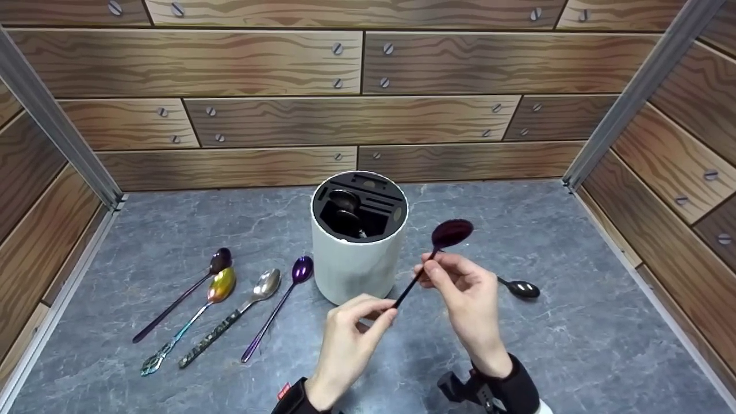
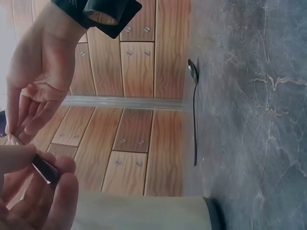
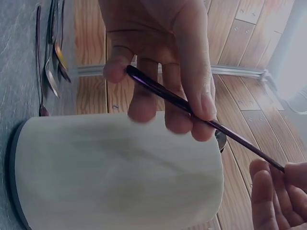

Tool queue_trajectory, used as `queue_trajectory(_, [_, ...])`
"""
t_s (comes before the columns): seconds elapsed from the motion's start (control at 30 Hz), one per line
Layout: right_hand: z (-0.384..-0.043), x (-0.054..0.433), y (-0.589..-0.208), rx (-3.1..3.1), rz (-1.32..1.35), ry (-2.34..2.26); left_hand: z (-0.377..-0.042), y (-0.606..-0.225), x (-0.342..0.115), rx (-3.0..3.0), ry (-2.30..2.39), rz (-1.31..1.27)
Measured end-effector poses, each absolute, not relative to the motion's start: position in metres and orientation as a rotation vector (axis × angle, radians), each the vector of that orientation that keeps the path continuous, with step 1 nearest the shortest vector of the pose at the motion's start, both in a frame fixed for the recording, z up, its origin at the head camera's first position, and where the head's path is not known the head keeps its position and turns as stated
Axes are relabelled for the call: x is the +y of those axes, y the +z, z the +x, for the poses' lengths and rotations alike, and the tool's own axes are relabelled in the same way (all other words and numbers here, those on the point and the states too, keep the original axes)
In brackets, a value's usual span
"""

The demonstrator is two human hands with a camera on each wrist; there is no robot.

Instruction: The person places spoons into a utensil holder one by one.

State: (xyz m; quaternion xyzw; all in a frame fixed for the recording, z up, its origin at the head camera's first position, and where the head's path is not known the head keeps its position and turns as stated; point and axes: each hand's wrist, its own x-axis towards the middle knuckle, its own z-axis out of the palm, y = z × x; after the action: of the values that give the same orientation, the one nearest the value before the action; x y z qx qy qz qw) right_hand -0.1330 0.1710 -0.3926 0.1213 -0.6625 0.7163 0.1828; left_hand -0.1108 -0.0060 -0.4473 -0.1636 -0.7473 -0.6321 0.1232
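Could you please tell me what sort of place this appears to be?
Probably a small staged booth for tabletop work: wood-print panels line its visible sides, metal rails run down its corners, and a grey marbled surface lies below.

Left hand (image 1: 348,339) pinches, thumb opposing fingers; right hand (image 1: 467,299) pinches likewise, beyond the left fingertips (image 1: 376,303).

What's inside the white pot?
Inside the white pot, two dark, shiny spoon heads show in the big opening of its black top. Lower down, the pot's wall and top cover everything, so I can't see the bottom.
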Motion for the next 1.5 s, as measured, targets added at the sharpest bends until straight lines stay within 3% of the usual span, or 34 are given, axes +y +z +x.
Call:
queue_trajectory(0.53, [-0.125, 0.182, -0.379, -1.699, 0.550, 1.966, -0.115, -0.440, -0.020, -2.020, -1.640, -0.489])
queue_trajectory(0.77, [-0.129, 0.186, -0.355, -1.624, 0.517, 1.914, -0.125, -0.423, -0.049, -1.823, -1.577, -0.294])
queue_trajectory(1.03, [-0.145, 0.183, -0.320, -1.567, 0.575, 1.826, -0.155, -0.404, -0.066, -1.787, -1.863, -0.035])
queue_trajectory(1.5, [-0.180, 0.160, -0.295, -1.625, 0.587, 1.730, -0.200, -0.400, -0.064, -1.979, -1.914, 0.012])
